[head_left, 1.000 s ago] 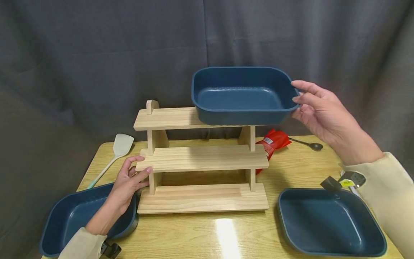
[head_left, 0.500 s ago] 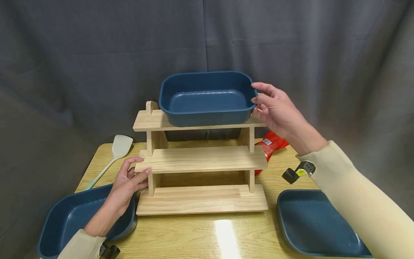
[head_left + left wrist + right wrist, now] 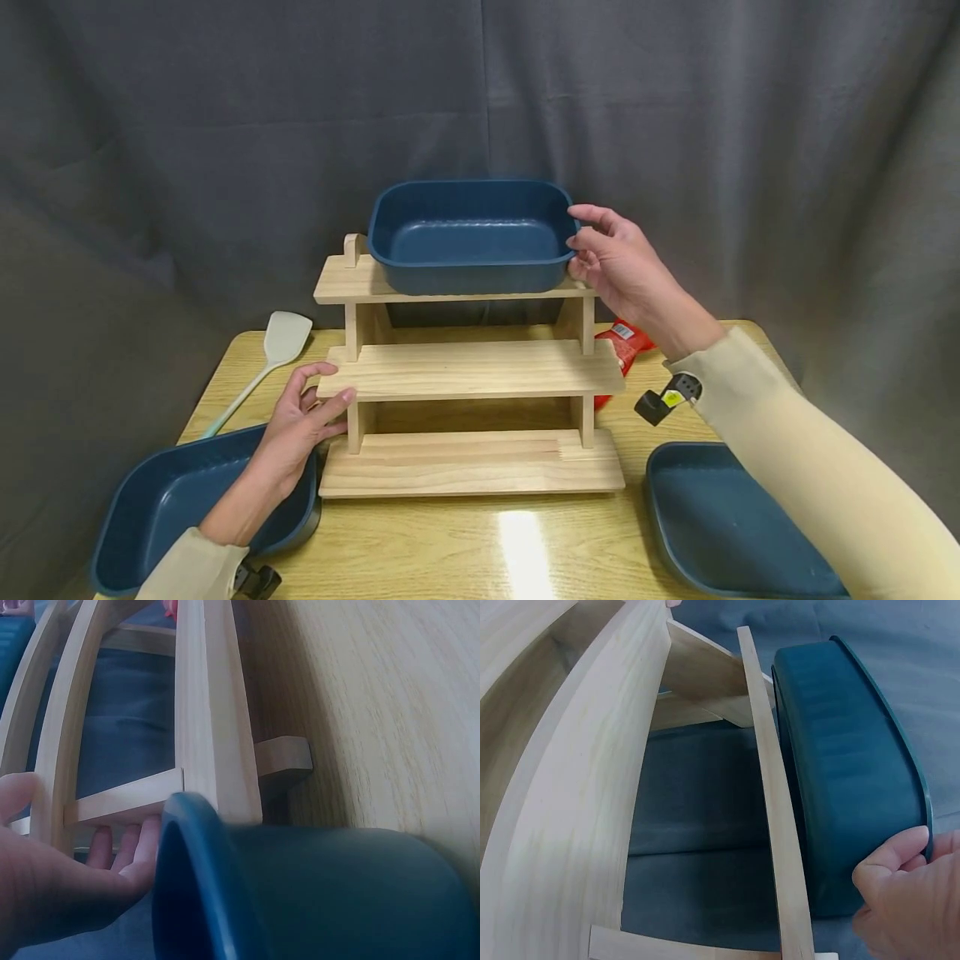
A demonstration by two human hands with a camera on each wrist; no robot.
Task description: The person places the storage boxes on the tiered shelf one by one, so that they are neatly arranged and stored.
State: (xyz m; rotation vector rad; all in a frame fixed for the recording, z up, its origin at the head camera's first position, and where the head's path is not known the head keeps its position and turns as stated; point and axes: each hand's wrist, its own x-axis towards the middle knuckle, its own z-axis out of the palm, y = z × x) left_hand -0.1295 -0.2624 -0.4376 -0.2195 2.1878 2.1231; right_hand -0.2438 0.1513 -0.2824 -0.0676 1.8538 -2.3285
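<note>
A three-tier wooden display stand (image 3: 472, 367) stands on the table. On its top tier sits a dark blue plastic bin (image 3: 472, 279), upright; a sliver of dark gap shows beside the tier in the right wrist view. My right hand (image 3: 626, 271) pinches the bin's right end wall at the rim, thumb in front (image 3: 900, 851). My left hand (image 3: 288, 433) grips the left end of the middle tier. The left wrist view shows its fingers (image 3: 127, 851) curled beneath that board, close to a second blue bin (image 3: 352, 892).
That second bin (image 3: 105, 533) stands left of the stand, a third blue bin (image 3: 727, 517) at right, partly behind the right sleeve. A pale spatula (image 3: 287, 337) lies back left. Behind the stand's right side is a red packet (image 3: 630, 337). A grey curtain (image 3: 225, 150) hangs behind the table.
My right hand has carried the blue bin leftward and slightly down, over the middle of the top tier. The left hand stays on the stand. The right sleeve now covers part of the third bin.
</note>
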